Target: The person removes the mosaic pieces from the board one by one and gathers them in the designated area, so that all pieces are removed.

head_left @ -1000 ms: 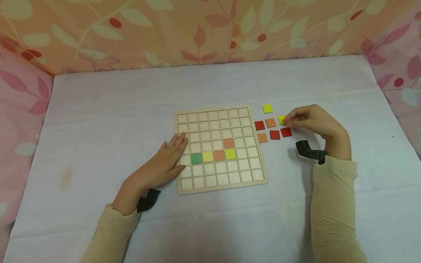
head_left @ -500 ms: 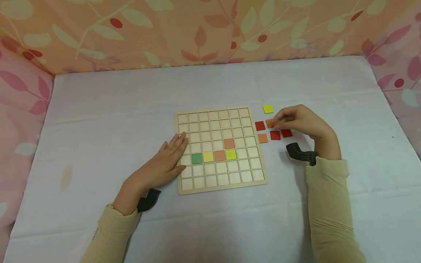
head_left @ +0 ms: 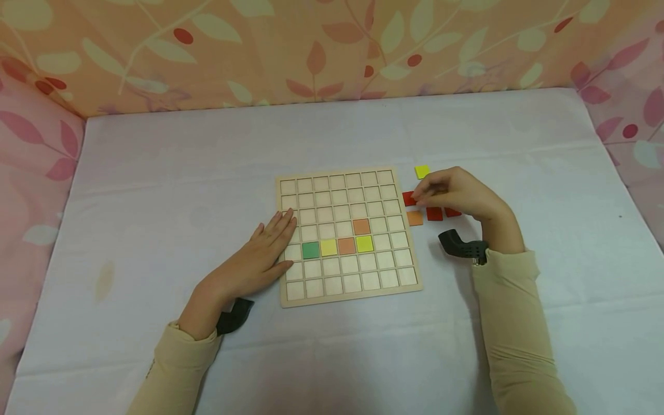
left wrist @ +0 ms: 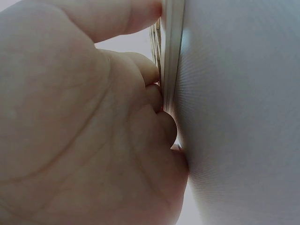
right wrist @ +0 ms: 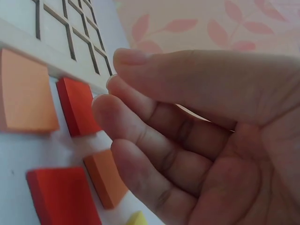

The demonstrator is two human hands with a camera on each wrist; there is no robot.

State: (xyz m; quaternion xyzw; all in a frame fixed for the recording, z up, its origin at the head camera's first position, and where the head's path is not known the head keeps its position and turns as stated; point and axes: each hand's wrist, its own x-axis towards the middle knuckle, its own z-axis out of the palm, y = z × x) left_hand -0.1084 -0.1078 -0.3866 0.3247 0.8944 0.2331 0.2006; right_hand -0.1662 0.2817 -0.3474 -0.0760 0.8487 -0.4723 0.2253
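Nearest are two beige cloth sleeves (head_left: pixel 513 323), each with a black device (head_left: pixel 235 317) at the wrist, over a tabletop (head_left: pixel 363 357) spread with white cloth. Past its cuff, the left hand (head_left: pixel 248 259) lies with fingers extended and slightly spread, fingertips and thumb resting on the left border of a square, pale wooden board (head_left: pixel 349 264) divided into recessed cells. To that hand's right, a row of tiles sits in neighbouring cells: a green square tile (head_left: pixel 310 250), a pale yellow square tile (head_left: pixel 328 248), an orange square tile (head_left: pixel 346 246) and a bright yellow square tile (head_left: pixel 365 244), with a second orange tile (head_left: pixel 361 226) one cell beyond the last. Farther out, off the board's right edge, the right hand (head_left: pixel 461 193) hovers with fingers loosely bent and a narrow gap between thumb and fingertips. On its near side lie a loose orange tile (head_left: pixel 415 218) and two red square tiles (head_left: pixel 434 214); at its fingertips is another red tile (head_left: pixel 408 199), though I cannot tell whether they touch it. Under the hand are a further orange tile (right wrist: pixel 107 178) and a partly visible yellow tile (right wrist: pixel 137 219) (both covered from above, but shown in the right wrist view). Just beyond the fingertips lies one more yellow tile (head_left: pixel 422 172). Farthest off hangs orange leaf-patterned fabric (head_left: pixel 311 52).
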